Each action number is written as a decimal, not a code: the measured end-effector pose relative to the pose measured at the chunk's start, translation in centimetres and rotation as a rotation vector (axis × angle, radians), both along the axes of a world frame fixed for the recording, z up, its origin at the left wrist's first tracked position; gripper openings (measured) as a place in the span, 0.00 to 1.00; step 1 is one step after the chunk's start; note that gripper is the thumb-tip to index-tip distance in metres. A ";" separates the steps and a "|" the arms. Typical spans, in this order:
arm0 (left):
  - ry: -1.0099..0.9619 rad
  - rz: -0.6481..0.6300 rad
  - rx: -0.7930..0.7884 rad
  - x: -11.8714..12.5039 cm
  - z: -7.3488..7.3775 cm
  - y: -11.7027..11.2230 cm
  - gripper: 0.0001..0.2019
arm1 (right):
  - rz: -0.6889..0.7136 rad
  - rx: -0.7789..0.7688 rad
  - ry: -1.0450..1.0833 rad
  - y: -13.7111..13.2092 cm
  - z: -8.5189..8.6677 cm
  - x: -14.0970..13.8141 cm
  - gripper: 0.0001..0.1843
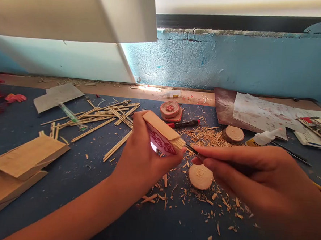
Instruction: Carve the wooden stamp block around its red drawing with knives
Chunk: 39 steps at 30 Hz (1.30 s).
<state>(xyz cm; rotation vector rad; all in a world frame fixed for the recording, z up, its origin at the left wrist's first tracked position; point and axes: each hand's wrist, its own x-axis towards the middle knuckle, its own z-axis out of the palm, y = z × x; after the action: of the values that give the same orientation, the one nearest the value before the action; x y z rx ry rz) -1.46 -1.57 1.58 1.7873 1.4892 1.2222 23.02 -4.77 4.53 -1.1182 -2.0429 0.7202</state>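
Observation:
My left hand [144, 159] is wrapped round a wooden block [161, 126], holding it tilted above the table. A purple-red floral pattern shows on the block's near side, and its right end is rough and splintered. In my right hand [244, 172], pinched between thumb and fingers, is a thin dark carving tool [192, 150]. Its tip meets, or nearly meets, the cut end of the block; which of the two I cannot tell. Below the hands lies a round wood slice [200, 176] with shavings on and around it.
Wood shavings [208, 136] litter the middle. Bamboo sticks [95, 118] are heaped at left, near two wooden blocks [30, 155]. Behind are a red marker [184, 123] and stacked wood slices [170, 109]. A glue bottle [262, 138], stained paper [261, 111] and another slice [233, 134] lie at right.

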 end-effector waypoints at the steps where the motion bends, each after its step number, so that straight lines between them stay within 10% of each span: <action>1: 0.004 0.002 -0.003 0.0 0.0 0.0 0.32 | -0.011 -0.021 0.018 0.0 -0.1 0.0 0.19; 7: 0.031 0.006 -0.001 -0.1 0.1 -0.1 0.33 | 0.005 0.517 -0.245 -0.4 -0.8 0.2 0.22; 14: 0.056 0.026 0.010 0.0 0.1 -0.2 0.31 | -0.047 0.000 0.052 -0.1 -1.0 -0.2 0.17; 20: 0.060 0.040 0.004 0.0 0.0 -0.1 0.34 | -0.004 0.533 -0.215 -0.2 -1.1 0.1 0.19; 25: 0.086 0.042 0.021 -0.1 -0.1 -0.1 0.35 | -0.018 0.035 -0.008 0.1 -0.5 -0.4 0.17; 31: 0.149 0.063 0.064 -0.3 -0.4 -0.2 0.36 | -0.029 0.425 -0.143 0.2 -1.0 -0.5 0.19; 36: 0.204 0.076 0.150 -0.5 -0.9 -0.2 0.37 | -0.038 -0.025 0.019 0.3 -1.2 -0.9 0.17; 39: 0.212 0.074 0.171 -0.6 -1.0 -0.3 0.38 | -0.102 0.131 0.015 0.1 -1.8 -1.0 0.16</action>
<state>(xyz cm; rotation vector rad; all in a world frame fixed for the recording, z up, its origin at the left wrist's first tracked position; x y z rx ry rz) -2.01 -1.83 0.57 2.0457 1.6218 1.2617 22.00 -4.69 2.78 -1.1295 -1.9746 0.5351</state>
